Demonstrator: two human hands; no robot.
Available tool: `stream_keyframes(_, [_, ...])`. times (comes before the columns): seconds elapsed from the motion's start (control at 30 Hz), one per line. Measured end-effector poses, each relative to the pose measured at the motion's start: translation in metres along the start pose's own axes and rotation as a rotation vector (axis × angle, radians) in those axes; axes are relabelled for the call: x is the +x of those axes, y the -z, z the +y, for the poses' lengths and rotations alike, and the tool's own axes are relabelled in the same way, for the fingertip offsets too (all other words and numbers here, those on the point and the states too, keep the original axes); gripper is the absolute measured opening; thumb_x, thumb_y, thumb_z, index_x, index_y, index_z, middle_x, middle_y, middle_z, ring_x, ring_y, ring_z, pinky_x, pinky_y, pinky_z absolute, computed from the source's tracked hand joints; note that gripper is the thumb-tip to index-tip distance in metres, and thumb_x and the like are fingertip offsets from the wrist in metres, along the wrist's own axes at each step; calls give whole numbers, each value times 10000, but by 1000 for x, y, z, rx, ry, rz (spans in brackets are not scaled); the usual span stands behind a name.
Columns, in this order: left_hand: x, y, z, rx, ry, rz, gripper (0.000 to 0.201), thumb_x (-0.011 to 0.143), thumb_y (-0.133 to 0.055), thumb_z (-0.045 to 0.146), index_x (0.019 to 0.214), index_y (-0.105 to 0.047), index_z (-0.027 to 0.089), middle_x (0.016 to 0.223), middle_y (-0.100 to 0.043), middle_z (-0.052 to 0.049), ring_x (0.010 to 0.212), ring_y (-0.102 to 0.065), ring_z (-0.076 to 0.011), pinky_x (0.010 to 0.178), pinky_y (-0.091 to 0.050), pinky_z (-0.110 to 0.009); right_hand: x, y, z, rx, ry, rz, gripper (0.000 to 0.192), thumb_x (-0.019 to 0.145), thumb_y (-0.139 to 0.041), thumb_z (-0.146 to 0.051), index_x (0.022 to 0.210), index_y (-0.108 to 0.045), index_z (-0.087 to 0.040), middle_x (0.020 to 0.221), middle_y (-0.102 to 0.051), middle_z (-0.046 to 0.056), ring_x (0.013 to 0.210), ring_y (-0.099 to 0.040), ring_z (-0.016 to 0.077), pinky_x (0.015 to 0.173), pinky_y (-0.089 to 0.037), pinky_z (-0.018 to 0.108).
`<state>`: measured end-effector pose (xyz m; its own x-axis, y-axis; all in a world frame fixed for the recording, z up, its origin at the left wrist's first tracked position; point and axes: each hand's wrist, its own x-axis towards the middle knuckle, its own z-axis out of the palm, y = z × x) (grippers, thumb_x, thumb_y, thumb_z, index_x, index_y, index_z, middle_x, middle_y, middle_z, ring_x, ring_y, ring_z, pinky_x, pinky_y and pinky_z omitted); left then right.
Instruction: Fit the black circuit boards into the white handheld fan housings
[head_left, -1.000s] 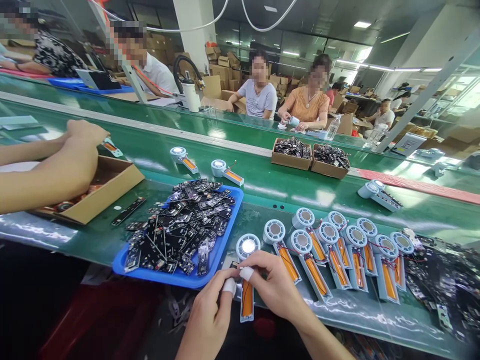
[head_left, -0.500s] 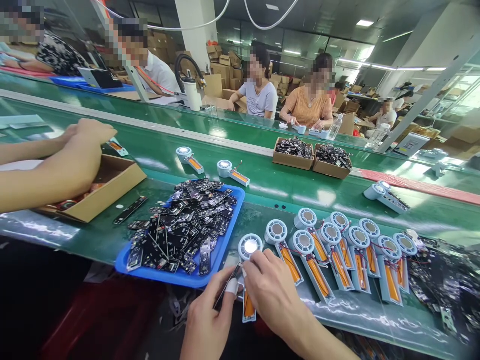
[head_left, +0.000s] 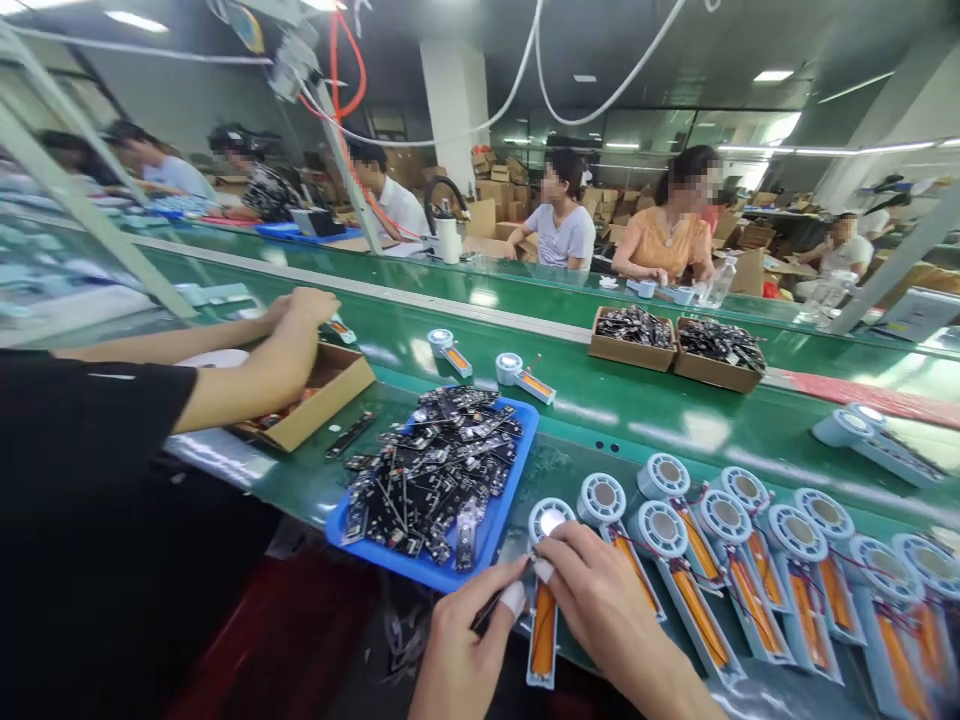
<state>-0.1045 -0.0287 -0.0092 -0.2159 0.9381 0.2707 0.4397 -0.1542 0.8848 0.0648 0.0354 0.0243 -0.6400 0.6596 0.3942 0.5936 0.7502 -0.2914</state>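
My left hand (head_left: pixel 469 650) and my right hand (head_left: pixel 611 610) meet over a pale blue fan half-shell (head_left: pixel 544 590) with a round white grille and an orange battery, lying at the table's near edge. My left fingertip wears a white cot and pinches a thin black circuit board (head_left: pixel 491 607) against the shell. My right fingers press on the shell just below its grille. A blue tray (head_left: pixel 504 520) heaped with black circuit boards sits just left of them. A row of several more half-shells (head_left: pixel 750 560) lies to the right.
A co-worker's arms (head_left: pixel 247 365) reach over a cardboard box (head_left: pixel 330 395) at left. Two half-shells (head_left: pixel 521 375) ride the green belt, with two boxes of boards (head_left: pixel 675 340) beyond. Several people sit across the line.
The camera has swung left and up, so everything sits further right in view. My hands stay on the same shell; the black board has come into my left fingers.
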Motion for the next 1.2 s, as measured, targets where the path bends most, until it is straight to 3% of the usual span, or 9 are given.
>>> stream_keyframes(0.1, [1, 0, 1, -79, 60, -32, 277, 875, -588, 213, 1033, -812, 252, 1037, -825, -56, 914, -790, -229, 829, -645, -312, 1, 1, 7, 141, 5, -15, 295, 948, -518, -50, 1158, -655, -203, 1047, -678, 71, 898, -666, 202, 748, -552, 291])
stream_keyframes(0.27, [0, -2, -1, -94, 120, -1, 250, 861, -618, 235, 1016, -813, 258, 1059, -815, -65, 962, -767, -243, 845, -645, -343, 2, 4, 11, 237, 4, -36, 254, 983, -466, -101, 1032, -689, -212, 999, -690, 77, 871, -659, 210, 753, -568, 317])
stream_keyframes(0.5, [4, -1, 11, -147, 154, -56, 244, 887, -582, 248, 1017, -788, 241, 1043, -813, -57, 929, -768, -222, 836, -631, -301, 2, 1, 12, 148, 9, 50, 277, 1002, -416, -164, 1006, -684, -236, 984, -687, 84, 844, -685, 213, 713, -594, 311])
stream_keyframes(0.63, [-2, 0, 13, -163, 177, -120, 312, 880, -554, 172, 1114, -744, 253, 1057, -814, -46, 1007, -762, -219, 882, -611, -294, -20, -6, 11, 16, 7, 100, 245, 1012, -452, -238, 1178, -633, -247, 1029, -699, 95, 876, -716, 227, 730, -601, 300])
stream_keyframes(0.73, [-9, -2, 5, -89, 218, -108, 403, 884, -550, 161, 1249, -688, 262, 1112, -804, -53, 1064, -747, -221, 925, -591, -309, -38, -21, 8, -134, -44, 117, 312, 1022, -462, -316, 1305, -550, -217, 908, -726, 83, 743, -732, 234, 601, -582, 283])
stream_keyframes(0.83, [-14, -5, -3, -57, 201, -101, 422, 905, -529, 164, 1292, -665, 262, 1195, -777, -65, 1119, -725, -217, 980, -566, -316, -43, -36, 3, -217, -54, 108, 385, 1024, -410, -241, 1403, -459, -186, 843, -722, 62, 635, -721, 216, 473, -523, 262])
stream_keyframes(1.0, [-18, -11, -7, -90, 125, -95, 385, 922, -501, 171, 1259, -670, 249, 1275, -736, -84, 1164, -699, -221, 1007, -557, -333, -37, -39, -2, -298, -34, 109, 416, 987, -392, -139, 1392, -471, -196, 854, -689, 70, 700, -711, 230, 501, -528, 267])
stream_keyframes(1.2, [-19, -31, -11, -283, 234, 35, 345, 884, -528, 170, 1197, -670, 203, 1209, -753, -103, 1162, -697, -227, 1002, -553, -318, -42, -47, -7, -258, -86, 90, 524, 903, -470, -80, 1410, -488, -212, 885, -673, 74, 671, -700, 207, 448, -482, 232])
